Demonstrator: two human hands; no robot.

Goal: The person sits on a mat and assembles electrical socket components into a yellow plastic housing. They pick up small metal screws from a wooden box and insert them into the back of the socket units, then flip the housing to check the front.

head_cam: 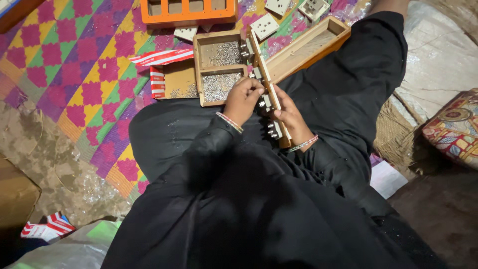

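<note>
On the lap, the right hand (290, 118) grips the near end of a long wooden strip fitted with metal parts (265, 92); the left hand (242, 98) pinches fingertips on its middle. Beyond, a two-compartment wooden tray of small silver screws (219, 67), then an orange plastic frame (188, 12) on the chequered mat (79, 65)

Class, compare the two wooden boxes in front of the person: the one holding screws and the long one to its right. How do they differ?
The screw box has two compartments full of small silver screws; the long box is one open trough and looks nearly empty. The screw box is squarish and sits straight; the long box is narrow and lies slanted. Both are shallow, lidless, pale wood, resting on the patterned mat.
</note>
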